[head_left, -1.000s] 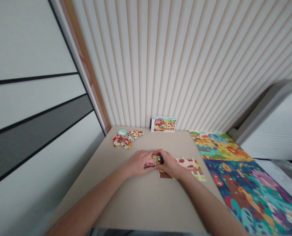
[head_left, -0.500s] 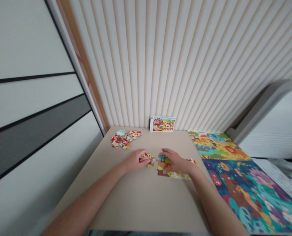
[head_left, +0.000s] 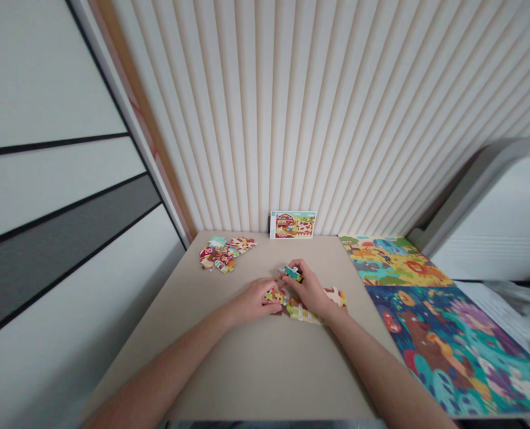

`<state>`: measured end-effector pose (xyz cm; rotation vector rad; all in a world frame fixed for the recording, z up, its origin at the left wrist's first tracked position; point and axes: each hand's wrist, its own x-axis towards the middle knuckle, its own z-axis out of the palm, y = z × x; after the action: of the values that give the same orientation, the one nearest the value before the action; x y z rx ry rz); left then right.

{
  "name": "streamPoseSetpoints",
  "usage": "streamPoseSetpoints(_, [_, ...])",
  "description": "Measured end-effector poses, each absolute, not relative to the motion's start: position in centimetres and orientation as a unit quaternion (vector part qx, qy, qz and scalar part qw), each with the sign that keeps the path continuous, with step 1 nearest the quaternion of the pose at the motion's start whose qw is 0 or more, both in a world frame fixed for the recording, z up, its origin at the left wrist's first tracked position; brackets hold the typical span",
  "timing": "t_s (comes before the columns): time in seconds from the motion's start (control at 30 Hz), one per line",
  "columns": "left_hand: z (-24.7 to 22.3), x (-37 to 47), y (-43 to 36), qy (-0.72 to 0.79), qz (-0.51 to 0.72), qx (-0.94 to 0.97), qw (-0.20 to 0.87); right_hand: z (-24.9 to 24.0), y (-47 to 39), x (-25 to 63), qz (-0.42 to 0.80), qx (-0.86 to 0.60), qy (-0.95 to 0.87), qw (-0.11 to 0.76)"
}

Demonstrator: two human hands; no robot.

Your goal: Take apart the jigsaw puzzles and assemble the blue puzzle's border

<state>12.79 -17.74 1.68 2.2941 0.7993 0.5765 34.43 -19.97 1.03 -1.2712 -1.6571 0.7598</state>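
Note:
My left hand (head_left: 255, 300) is closed on a small puzzle piece (head_left: 275, 295) with yellow-green and red print, low over the table. In my right hand (head_left: 313, 291) a puzzle piece with teal print (head_left: 294, 273) is pinched between thumb and fingers, raised and tilted. Beneath and beside the right hand lies a joined puzzle section (head_left: 305, 312) showing a white fence on green; the hand and wrist cover part of it. A brown bit of puzzle shows by the left fingertips, and I cannot tell whether it is joined to the section.
Loose puzzle pieces (head_left: 220, 256) lie heaped at the table's back left. A picture card (head_left: 293, 224) with a barn scene leans against the ribbed wall panel (head_left: 265, 119). Two finished-looking puzzles, a yellow savanna (head_left: 394, 261) and a dark blue forest (head_left: 452, 345), lie along the right.
My right hand has risen from the joined section, now pinching the teal piece in the air. My left hand has moved right with its piece, up to the section's left edge.

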Motion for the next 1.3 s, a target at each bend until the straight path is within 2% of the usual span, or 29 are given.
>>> streamPoseSetpoints(0.23, [2.2, 13.0, -18.1, 0.312, 0.193, 0.887, 0.28, 0.8, -19.2, 34.0, 0.473, -0.45, -0.538, 0.533])
streamPoseSetpoints(0.3, [2.2, 12.8, -18.0, 0.303, 0.202, 0.885, 0.29, 1.4, -19.2, 34.8, 0.505, -0.446, -0.51, 0.535])
streamPoseSetpoints(0.37, [2.1, 12.5, -17.7, 0.304, 0.216, 0.877, 0.303, 2.1, -19.3, 36.1, 0.519, -0.458, -0.528, 0.491])
streamPoseSetpoints(0.47, [1.6, 12.1, -17.2, 0.314, 0.24, 0.864, 0.311, 2.9, -19.4, 38.4, 0.48, -0.484, -0.637, 0.361])
streamPoseSetpoints(0.57, [1.0, 12.0, -16.9, 0.331, 0.256, 0.851, 0.316, 2.9, -19.4, 39.7, 0.342, -0.497, -0.757, 0.251])
streamPoseSetpoints(0.67, [0.6, 11.9, -16.8, 0.347, 0.261, 0.821, 0.371, 2.5, -19.4, 39.8, 0.228, -0.51, -0.808, 0.186])
streamPoseSetpoints(0.73, [0.6, 11.9, -16.7, 0.359, 0.273, 0.797, 0.402, 2.3, -19.5, 39.5, 0.214, -0.521, -0.81, 0.163])
streamPoseSetpoints(0.83, [0.7, 11.7, -16.3, 0.384, 0.309, 0.784, 0.377, 2.4, -19.8, 39.1, 0.28, -0.522, -0.786, 0.176])
streamPoseSetpoints(0.93, [0.5, 11.4, -15.7, 0.411, 0.335, 0.78, 0.333, 3.3, -20.1, 39.0, 0.379, -0.509, -0.733, 0.245])
streamPoseSetpoints(1.0, [0.3, 11.2, -15.4, 0.421, 0.342, 0.769, 0.337, 4.2, -20.3, 39.0, 0.41, -0.504, -0.698, 0.301])
streamPoseSetpoints(1.07, [0.0, 11.2, -15.3, 0.424, 0.339, 0.76, 0.358, 4.9, -20.6, 39.0, 0.438, -0.49, -0.685, 0.316])
streamPoseSetpoints(1.17, [0.0, 11.2, -15.4, 0.423, 0.324, 0.761, 0.369, 5.2, -21.1, 38.8, 0.455, -0.451, -0.733, 0.227])
streamPoseSetpoints(1.3, [0.4, 11.2, -15.7, 0.427, 0.315, 0.783, 0.325, 4.4, -21.8, 37.9, 0.323, -0.474, -0.812, 0.108])
